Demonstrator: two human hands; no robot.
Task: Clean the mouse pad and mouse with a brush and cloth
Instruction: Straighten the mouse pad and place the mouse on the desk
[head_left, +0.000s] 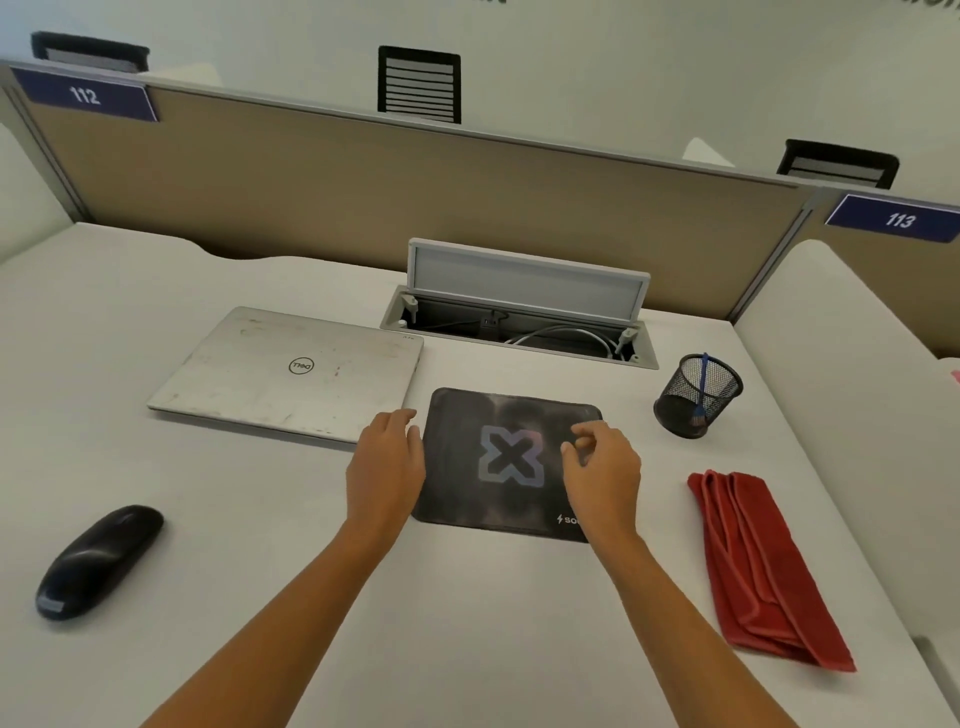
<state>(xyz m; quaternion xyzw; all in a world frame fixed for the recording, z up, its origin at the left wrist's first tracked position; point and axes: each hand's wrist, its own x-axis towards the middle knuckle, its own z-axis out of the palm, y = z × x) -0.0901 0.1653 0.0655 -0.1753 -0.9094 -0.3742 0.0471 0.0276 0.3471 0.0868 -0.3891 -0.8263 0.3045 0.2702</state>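
While the left hand (387, 467) lays straight fingers (402, 422) along the left edge of the mouse pad (511, 457), the right hand (605, 467) is over its right side, fingers loosely curled, holding nothing. The mouse (98, 561) lies well left of the pad, the folded red cloth (763, 566) to its right, and the blue brush (702, 382) in a mesh cup (675, 410) beyond its right corner. White tabletop (467, 623) spreads between them.

Bright even overhead light, soft faint shadows, wide-angle bending at edges
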